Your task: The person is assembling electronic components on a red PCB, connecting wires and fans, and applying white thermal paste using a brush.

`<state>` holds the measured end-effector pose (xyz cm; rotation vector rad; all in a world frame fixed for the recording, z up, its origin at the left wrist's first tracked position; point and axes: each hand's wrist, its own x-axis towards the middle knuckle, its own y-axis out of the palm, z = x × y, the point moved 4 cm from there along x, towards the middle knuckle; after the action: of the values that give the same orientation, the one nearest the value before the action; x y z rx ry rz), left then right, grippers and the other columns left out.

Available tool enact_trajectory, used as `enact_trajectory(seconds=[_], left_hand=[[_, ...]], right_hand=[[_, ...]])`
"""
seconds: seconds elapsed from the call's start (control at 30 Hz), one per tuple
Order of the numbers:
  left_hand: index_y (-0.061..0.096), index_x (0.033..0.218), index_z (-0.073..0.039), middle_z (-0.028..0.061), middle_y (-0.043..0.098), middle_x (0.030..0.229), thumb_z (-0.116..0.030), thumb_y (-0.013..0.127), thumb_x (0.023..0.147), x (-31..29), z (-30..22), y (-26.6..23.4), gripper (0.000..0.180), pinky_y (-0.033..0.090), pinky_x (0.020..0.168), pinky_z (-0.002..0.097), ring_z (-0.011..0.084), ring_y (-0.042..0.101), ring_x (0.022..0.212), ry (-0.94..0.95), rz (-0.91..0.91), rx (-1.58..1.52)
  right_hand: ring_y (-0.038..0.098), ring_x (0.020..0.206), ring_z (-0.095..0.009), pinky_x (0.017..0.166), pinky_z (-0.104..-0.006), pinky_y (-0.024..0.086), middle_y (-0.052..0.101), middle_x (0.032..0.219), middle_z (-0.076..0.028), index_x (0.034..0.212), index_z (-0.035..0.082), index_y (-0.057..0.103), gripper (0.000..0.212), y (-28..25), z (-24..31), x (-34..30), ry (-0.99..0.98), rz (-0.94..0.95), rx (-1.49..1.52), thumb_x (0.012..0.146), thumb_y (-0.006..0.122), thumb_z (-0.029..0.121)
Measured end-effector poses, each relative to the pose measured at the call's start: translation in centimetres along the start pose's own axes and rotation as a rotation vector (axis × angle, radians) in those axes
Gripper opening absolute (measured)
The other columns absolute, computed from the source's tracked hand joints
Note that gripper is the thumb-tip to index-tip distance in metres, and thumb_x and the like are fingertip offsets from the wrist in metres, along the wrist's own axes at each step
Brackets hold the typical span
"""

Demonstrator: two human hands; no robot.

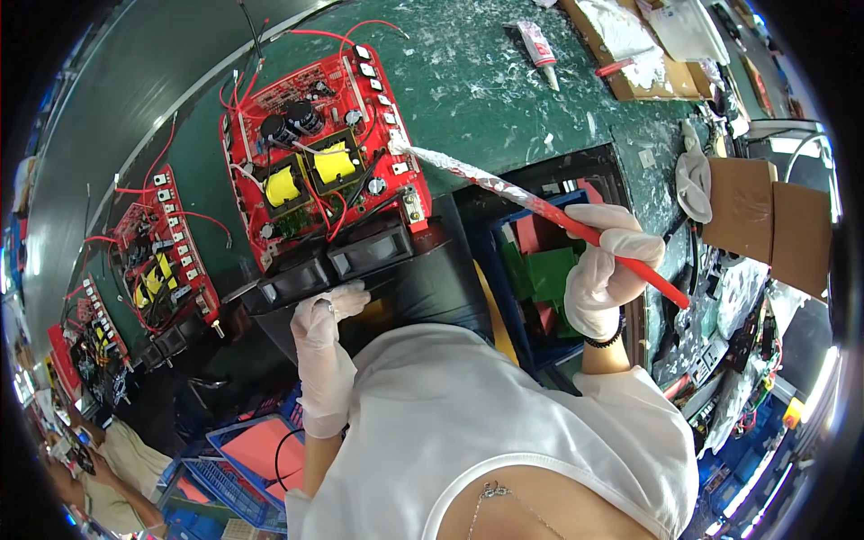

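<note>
My right hand (612, 261), in a white glove, is closed around a red stick (540, 209). White paste coats the stick's far half. Its tip meets the row of small metal-tabbed components along the right edge of a red circuit board (270, 99). Yellow-wrapped transformers (333, 163) and black capacitors (304, 117) stand on that board, and loose red wires trail off its top. Black sockets (369, 250) line its near edge. My gloved left hand (331, 315) is just below these, fingers stretched out and touching the black housing.
Two similar red boards (162, 261) (90, 333) sit farther left along the belt. A paste tube (538, 49) lies on the green table (468, 54). At the far right is a cardboard tray (630, 81) with white paste. A blue bin (513, 306) is below; another person's arm (117, 486) shows lower left.
</note>
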<state>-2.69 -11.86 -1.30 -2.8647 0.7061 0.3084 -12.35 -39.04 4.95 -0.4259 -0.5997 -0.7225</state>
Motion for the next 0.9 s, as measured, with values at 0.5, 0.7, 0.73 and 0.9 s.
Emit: enact_trajectory(seconds=[0.5, 0.7, 0.73, 0.9], left_hand=[[0.033, 0.132, -0.006, 0.0088, 0.039, 0.131, -0.037, 0.036, 0.096, 1.6, -1.2, 2.0, 0.048, 0.018, 0.110, 0.0506, 0.0263, 0.034, 0.125, 0.004, 0.089, -0.844], [0.040, 0.127, -0.011, 0.0051, 0.041, 0.132, -0.040, 0.048, 0.091, 1.7, -0.4, 2.1, 0.046, 0.018, 0.110, 0.0489, 0.0246, 0.032, 0.126, -0.050, 0.009, -0.878], [0.040, 0.127, -0.011, 0.0051, 0.041, 0.132, -0.040, 0.048, 0.091, 1.7, -0.3, 2.1, 0.046, 0.018, 0.110, 0.0489, 0.0246, 0.032, 0.126, -0.051, 0.000, -0.875], [0.051, 0.110, -0.016, 0.0003, 0.048, 0.122, -0.037, 0.054, 0.089, 1.7, -0.2, 2.1, 0.029, 0.022, 0.109, 0.0467, 0.0216, 0.038, 0.120, -0.047, -0.006, -0.948]], right_hand=[[0.061, 0.067, -0.025, 0.059, -0.0319, 0.051, 0.061, 0.082, -0.026, 0.086, 0.003, 0.033, 0.027, -1.1, 1.0, 0.1, -0.059, 0.022, -0.059, 0.090, 0.053, 0.020], [0.061, 0.072, -0.027, 0.066, -0.0339, 0.051, 0.063, 0.084, -0.025, 0.084, 0.003, 0.035, 0.027, -0.3, 1.6, 0.4, -0.047, 0.149, -0.105, 0.088, 0.055, 0.019], [0.061, 0.072, -0.027, 0.066, -0.0339, 0.051, 0.063, 0.084, -0.025, 0.084, 0.003, 0.035, 0.027, -0.3, 1.7, 0.5, -0.044, 0.153, -0.097, 0.088, 0.055, 0.019], [0.061, 0.068, -0.027, 0.062, -0.0340, 0.049, 0.061, 0.081, -0.025, 0.084, 0.004, 0.036, 0.029, -0.1, 2.1, 0.5, -0.050, 0.187, -0.083, 0.088, 0.055, 0.025]])
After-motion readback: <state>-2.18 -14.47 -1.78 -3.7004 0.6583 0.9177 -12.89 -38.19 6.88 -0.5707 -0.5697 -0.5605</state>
